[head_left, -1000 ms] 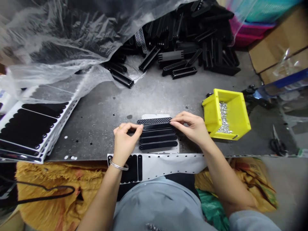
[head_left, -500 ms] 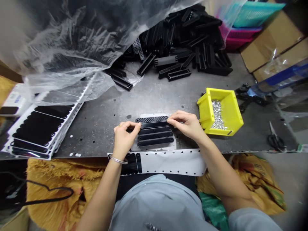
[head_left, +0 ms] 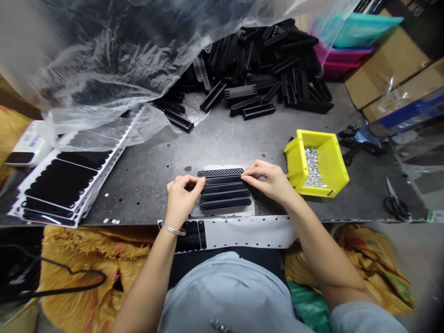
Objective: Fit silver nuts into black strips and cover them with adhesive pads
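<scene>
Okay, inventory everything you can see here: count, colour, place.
Narrow lattice-topped bar: one, black, row's back.
Narrow smooth-topped bars: four, black, same row.
Flat sheet: one, white, under row.
Long punched sheet: one, black-and-white, near edge.
Stacked strip sheets: several, black-and-white, left.
Heaped bars: many, black, back.
Plastic sheeting: some, translucent, back left.
Open plastic bin: one, yellow, right.
Small metal pieces: many, silver, in bin.
Scissors: one, black-handled, far right.
Plastic baskets: at least two, turquoise, pink, back right.
Cardboard: some, brown, back right.
Woven sacks: at least two, mustard, below tabletop.
Flat tabletop: one, grey, centre.
Left hand: one, bare, second bar's left end.
Right hand: one, bare, its right end.
</scene>
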The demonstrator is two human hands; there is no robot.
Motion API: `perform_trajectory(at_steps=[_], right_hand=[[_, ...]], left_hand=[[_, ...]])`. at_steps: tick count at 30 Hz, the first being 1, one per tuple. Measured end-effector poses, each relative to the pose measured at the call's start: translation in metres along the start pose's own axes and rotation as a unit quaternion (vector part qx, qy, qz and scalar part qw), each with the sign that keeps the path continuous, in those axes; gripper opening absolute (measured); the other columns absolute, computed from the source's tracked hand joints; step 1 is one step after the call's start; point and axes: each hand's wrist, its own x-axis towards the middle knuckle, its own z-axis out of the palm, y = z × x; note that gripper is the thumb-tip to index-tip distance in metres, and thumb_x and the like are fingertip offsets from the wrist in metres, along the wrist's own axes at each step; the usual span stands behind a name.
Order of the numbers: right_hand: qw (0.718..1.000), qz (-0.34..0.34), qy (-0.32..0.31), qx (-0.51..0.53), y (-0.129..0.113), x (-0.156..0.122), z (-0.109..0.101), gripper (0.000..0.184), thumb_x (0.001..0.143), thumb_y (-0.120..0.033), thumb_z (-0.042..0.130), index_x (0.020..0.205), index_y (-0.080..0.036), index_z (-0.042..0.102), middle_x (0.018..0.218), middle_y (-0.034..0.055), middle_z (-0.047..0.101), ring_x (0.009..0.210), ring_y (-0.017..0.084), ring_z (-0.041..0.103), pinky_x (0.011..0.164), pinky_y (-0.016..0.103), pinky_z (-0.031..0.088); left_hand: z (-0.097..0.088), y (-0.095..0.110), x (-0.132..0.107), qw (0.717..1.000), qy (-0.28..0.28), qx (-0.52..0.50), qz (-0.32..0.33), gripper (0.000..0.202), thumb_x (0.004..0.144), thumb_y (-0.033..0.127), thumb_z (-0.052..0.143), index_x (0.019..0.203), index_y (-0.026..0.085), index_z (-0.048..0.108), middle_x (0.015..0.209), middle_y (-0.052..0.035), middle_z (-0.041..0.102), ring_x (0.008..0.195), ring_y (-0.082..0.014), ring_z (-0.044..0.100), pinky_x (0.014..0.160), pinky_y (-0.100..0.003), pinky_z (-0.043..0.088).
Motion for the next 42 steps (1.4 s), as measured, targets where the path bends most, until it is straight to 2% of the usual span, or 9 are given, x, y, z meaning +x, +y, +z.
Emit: perform_trajectory(at_steps=[5, 8, 11, 15, 19, 27, 32, 37, 42], right_hand=[[0.982, -0.061, 0.117, -0.137, -0.032, -0.026, 0.004, 0.017, 0.099, -0.019, 0.063, 0.111, -0.023, 0.075, 0.101, 0.0074, 0.061, 0.076, 0.016, 0.058, 0.069, 0.034, 0.054], [0.992, -0.073, 0.080, -0.063, -0.063, -0.052, 0.025, 0.027, 0.098, -0.012, 0.064, 0.123, -0.022, 0.070, 0.098, 0.0056, 0.062, 0.083, 0.016, 0.063, 0.072, 0.030, 0.057], [0.995, -0.096, -0.010, -0.011, -0.083, -0.070, 0.063, 0.033, 0.101, -0.011, 0.056, 0.132, -0.016, 0.064, 0.105, 0.0105, 0.066, 0.089, 0.018, 0.067, 0.075, 0.030, 0.060], [0.993, -0.118, 0.015, -0.020, -0.085, -0.080, 0.095, 0.033, 0.101, -0.016, 0.058, 0.134, -0.012, 0.062, 0.109, 0.0151, 0.067, 0.099, 0.023, 0.067, 0.082, 0.036, 0.062], [0.991, -0.076, -0.015, 0.107, -0.079, -0.087, 0.085, 0.015, 0.096, -0.022, 0.070, 0.111, -0.020, 0.072, 0.109, 0.0088, 0.065, 0.101, 0.020, 0.066, 0.089, 0.035, 0.060], [0.977, -0.005, -0.013, 0.213, -0.084, -0.080, 0.077, 0.023, 0.093, -0.018, 0.074, 0.114, -0.026, 0.074, 0.104, 0.0047, 0.065, 0.099, 0.017, 0.067, 0.089, 0.034, 0.059], [0.900, 0.107, -0.075, 0.415, -0.085, -0.068, 0.029, 0.017, 0.100, -0.024, 0.064, 0.115, -0.032, 0.063, 0.112, 0.0017, 0.062, 0.080, 0.014, 0.073, 0.073, 0.035, 0.064], [0.998, 0.021, 0.002, 0.054, -0.061, -0.002, 0.021, 0.035, 0.098, -0.020, 0.064, 0.131, -0.030, 0.066, 0.110, 0.0059, 0.062, 0.092, 0.018, 0.066, 0.079, 0.035, 0.059], [0.987, -0.109, -0.054, -0.109, -0.038, 0.049, 0.052, 0.032, 0.101, -0.019, 0.058, 0.131, -0.025, 0.068, 0.108, 0.0072, 0.072, 0.098, 0.022, 0.068, 0.087, 0.039, 0.055]], left_hand=[[-0.034, -0.001, -0.036, 0.988, -0.054, 0.125, 0.071, 0.025, 0.104, 0.042, 0.052, 0.101, 0.026, 0.071, 0.098, -0.0010, 0.076, 0.094, -0.0226, 0.065, 0.099, -0.042, 0.036], [-0.051, -0.010, -0.073, 0.974, -0.119, 0.163, 0.102, 0.021, 0.101, 0.044, 0.060, 0.097, 0.026, 0.069, 0.100, -0.0004, 0.073, 0.098, -0.0231, 0.063, 0.099, -0.041, 0.033], [-0.047, -0.013, -0.097, 0.975, -0.138, 0.125, 0.120, 0.016, 0.103, 0.034, 0.058, 0.093, 0.025, 0.066, 0.098, 0.0002, 0.072, 0.100, -0.0217, 0.062, 0.100, -0.040, 0.031], [-0.030, -0.010, -0.101, 0.985, -0.131, 0.030, 0.109, 0.019, 0.106, 0.029, 0.053, 0.092, 0.024, 0.065, 0.088, 0.0021, 0.070, 0.091, -0.0188, 0.060, 0.100, -0.039, 0.031], [-0.028, -0.014, -0.098, 0.990, -0.112, -0.055, 0.072, 0.022, 0.106, 0.032, 0.052, 0.092, 0.025, 0.068, 0.082, 0.0018, 0.066, 0.086, -0.0190, 0.055, 0.088, -0.035, 0.036], [-0.028, -0.013, -0.100, 0.987, -0.131, -0.042, 0.083, 0.023, 0.107, 0.026, 0.049, 0.093, 0.023, 0.067, 0.082, 0.0017, 0.065, 0.083, -0.0181, 0.057, 0.088, -0.035, 0.036], [-0.041, -0.021, -0.100, 0.973, -0.095, 0.123, 0.169, 0.013, 0.102, 0.022, 0.058, 0.103, 0.026, 0.070, 0.089, 0.0010, 0.070, 0.089, -0.0195, 0.061, 0.096, -0.040, 0.030], [-0.042, -0.009, -0.055, 0.985, 0.029, 0.101, 0.134, 0.006, 0.099, 0.029, 0.066, 0.098, 0.025, 0.070, 0.096, -0.0001, 0.075, 0.096, -0.0207, 0.066, 0.102, -0.042, 0.033], [-0.026, -0.003, 0.006, 0.999, -0.014, 0.021, 0.040, 0.019, 0.100, 0.031, 0.059, 0.110, 0.028, 0.075, 0.097, 0.0005, 0.079, 0.094, -0.0214, 0.068, 0.101, -0.042, 0.040]])
